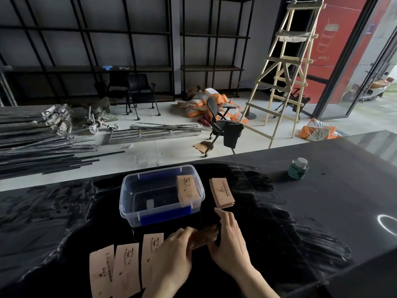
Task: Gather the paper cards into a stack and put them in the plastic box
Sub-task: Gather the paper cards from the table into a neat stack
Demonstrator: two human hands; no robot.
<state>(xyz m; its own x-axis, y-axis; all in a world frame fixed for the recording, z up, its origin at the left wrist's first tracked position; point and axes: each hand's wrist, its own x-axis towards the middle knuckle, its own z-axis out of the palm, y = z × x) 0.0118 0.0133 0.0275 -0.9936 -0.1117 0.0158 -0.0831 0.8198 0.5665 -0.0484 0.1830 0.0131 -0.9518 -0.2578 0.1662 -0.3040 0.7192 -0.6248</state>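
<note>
A small bundle of paper cards (203, 237) is pinched between the left hand (171, 252) and the right hand (231, 244), just above the black table (322, 211) and in front of the plastic box (129, 203). Both hands are closed on the bundle, the left from its near-left end and the right over its far-right end; the bundle is blurred, so its count cannot be told.

The chief risk is judged to be a fanned or skewed bundle. The cards look thin and slippery against one another, and if the edges are not squared before lifting, a card could be shed onto the dark table or caught on the rim of the box. A second risk lies in the three loose cards (125, 269) lying side by side at the near-left (one is partly covered by the left hand): they could be dragged or scattered by the wrist as the bundle is carried forward.

The cards are pale tan slips, longer than wide, printed with a small dark emblem and lines of text. One batch (187, 189) is already leaning inside the box against its right wall, and another small pile (222, 192) lies on the table just right of the box, slightly fanned. The box is clear, lidless, with blue clips.
</note>
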